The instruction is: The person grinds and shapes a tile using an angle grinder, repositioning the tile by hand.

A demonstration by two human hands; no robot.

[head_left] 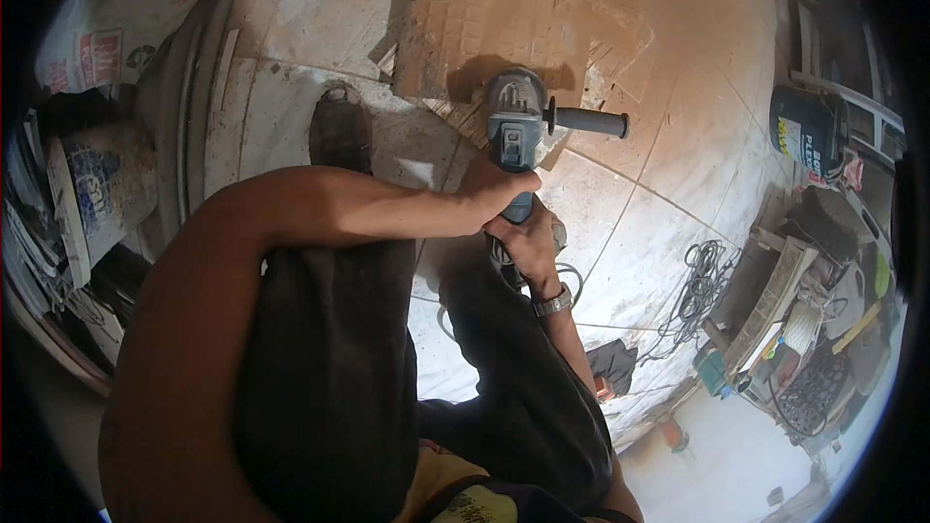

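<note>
An angle grinder (516, 140) with a dark blue body, a dusty guard and a black side handle (591, 121) sits low over dusty brown cardboard (513, 0) and pale torn pieces. My left hand (494, 196) is closed round the grinder's body. Just below it, my right hand (525, 242), with a watch on the wrist, grips the rear of the tool. A grey cable (572, 281) loops out beside my right wrist. My dark shoe (339, 131) rests on the tiles at the left of the cardboard. The grinder's disc is hidden by its body.
Stacked panels and a stained bucket (111, 184) line the left side, below a printed sack (126, 0). At the right are a dark container (804, 136), piled tools and clutter (814, 320), and a coiled cable (702, 286) on the white tiled floor (639, 232).
</note>
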